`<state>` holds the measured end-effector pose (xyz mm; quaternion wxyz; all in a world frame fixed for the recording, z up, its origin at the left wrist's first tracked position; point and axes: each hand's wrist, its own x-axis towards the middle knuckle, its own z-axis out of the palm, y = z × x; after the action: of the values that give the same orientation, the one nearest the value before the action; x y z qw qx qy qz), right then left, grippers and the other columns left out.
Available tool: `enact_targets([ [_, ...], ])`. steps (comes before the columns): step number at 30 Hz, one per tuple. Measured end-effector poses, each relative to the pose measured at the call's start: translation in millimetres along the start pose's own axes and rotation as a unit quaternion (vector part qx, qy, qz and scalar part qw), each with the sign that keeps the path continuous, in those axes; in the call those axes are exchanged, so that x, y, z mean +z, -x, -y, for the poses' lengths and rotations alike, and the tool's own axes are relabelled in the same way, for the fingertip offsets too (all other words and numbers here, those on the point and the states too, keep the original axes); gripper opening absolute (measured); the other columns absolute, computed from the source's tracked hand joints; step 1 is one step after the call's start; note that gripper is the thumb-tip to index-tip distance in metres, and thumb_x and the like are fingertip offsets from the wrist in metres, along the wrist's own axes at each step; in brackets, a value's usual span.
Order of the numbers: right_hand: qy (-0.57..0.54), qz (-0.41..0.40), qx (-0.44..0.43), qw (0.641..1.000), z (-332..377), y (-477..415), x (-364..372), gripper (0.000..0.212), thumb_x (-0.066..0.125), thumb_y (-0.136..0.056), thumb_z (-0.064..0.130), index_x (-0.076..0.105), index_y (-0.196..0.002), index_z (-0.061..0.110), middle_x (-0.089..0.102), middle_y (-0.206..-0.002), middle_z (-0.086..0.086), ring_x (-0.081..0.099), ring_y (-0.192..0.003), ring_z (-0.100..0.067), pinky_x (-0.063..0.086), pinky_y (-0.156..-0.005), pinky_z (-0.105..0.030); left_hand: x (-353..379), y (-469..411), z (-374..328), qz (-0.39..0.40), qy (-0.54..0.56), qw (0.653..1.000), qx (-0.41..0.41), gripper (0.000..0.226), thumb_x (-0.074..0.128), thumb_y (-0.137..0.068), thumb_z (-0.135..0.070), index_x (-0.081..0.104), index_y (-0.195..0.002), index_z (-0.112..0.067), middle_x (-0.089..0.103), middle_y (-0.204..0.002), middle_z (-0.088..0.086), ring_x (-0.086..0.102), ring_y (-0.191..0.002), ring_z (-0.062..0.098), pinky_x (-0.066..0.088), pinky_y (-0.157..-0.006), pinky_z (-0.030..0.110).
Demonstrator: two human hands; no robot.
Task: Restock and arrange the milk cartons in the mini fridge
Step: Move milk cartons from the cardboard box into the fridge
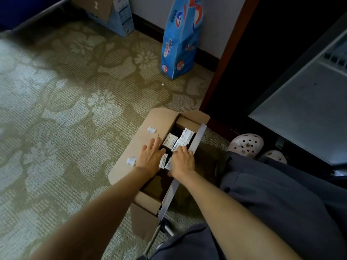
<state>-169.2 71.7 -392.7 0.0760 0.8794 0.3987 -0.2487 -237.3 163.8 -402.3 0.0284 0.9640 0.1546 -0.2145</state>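
An open cardboard box [150, 124] lies on the carpet in front of my knees. Several small white milk cartons [170, 140] stand or lean inside it. My left hand [150, 156] reaches into the box from its left flap, fingers curled down beside a carton [163, 161]; whether it grips the carton is hidden. My right hand [183, 159] is in the box at its right wall, fingers curled over the top of another carton [178, 145]. The mini fridge [300, 102] stands at the right with its pale door [304, 109] swung open; its shelves are out of sight.
A tall blue printed bag [181, 38] leans on the wall behind the box. Another cardboard box [112, 14] sits at the far left by the wall. A dark wooden cabinet frame [229, 53] borders the fridge. My feet in pale clogs [246, 144] rest beside the box.
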Motion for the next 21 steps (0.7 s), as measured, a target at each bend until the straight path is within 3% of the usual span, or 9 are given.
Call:
enact_targets([
  [7,-0.065,0.04,0.006,0.997,-13,8,-45,0.064,0.074,-0.073,0.037,0.047,-0.123,0.008,0.054,-0.126,-0.011,0.049,-0.12,-0.028,0.038,-0.097,-0.037,-25,8,4,0.015,0.109,0.994,-0.012,0.073,0.074,-0.069,-0.047,0.046,-0.13,-0.019,0.035,-0.139,0.003,0.031,-0.13,0.022,0.04,-0.1,0.036],
  [11,-0.092,0.041,0.001,0.995,-21,25,-76,0.057,0.074,-0.071,0.035,0.05,-0.116,0.008,0.057,-0.119,-0.012,0.055,-0.112,-0.03,0.039,-0.074,-0.032,-59,13,10,0.015,0.15,0.988,0.013,0.065,0.077,-0.068,-0.034,0.051,-0.124,-0.014,0.043,-0.136,0.003,0.037,-0.129,0.02,0.042,-0.101,0.035],
  [14,-0.125,0.018,-0.005,0.992,-30,39,-98,0.058,0.073,-0.07,0.034,0.05,-0.116,0.009,0.056,-0.119,-0.012,0.054,-0.11,-0.031,0.038,-0.071,-0.03,-86,21,14,0.001,0.168,0.985,0.041,0.055,0.078,-0.069,-0.025,0.053,-0.116,-0.012,0.052,-0.127,0.003,0.047,-0.115,0.02,0.039,-0.085,0.025],
  [17,-0.159,-0.035,-0.002,0.987,-41,60,-125,0.054,0.076,-0.067,0.034,0.051,-0.109,0.012,0.056,-0.113,-0.009,0.055,-0.103,-0.028,0.038,-0.065,-0.03,-122,28,10,-0.013,0.198,0.98,0.035,0.048,0.076,-0.072,-0.023,0.052,-0.112,-0.012,0.056,-0.106,0.003,0.048,-0.093,0.019,0.036,-0.066,0.025],
  [21,-0.198,-0.126,0.018,0.972,-73,94,-163,0.043,0.077,-0.066,0.032,0.042,-0.085,0.015,0.052,-0.086,-0.003,0.052,-0.082,-0.025,0.035,-0.053,-0.029,-175,32,-11,-0.099,0.245,0.962,0.066,0.045,0.078,-0.069,-0.023,0.053,-0.104,-0.012,0.06,-0.096,0.004,0.048,-0.083,0.018,0.036,-0.065,0.026],
])
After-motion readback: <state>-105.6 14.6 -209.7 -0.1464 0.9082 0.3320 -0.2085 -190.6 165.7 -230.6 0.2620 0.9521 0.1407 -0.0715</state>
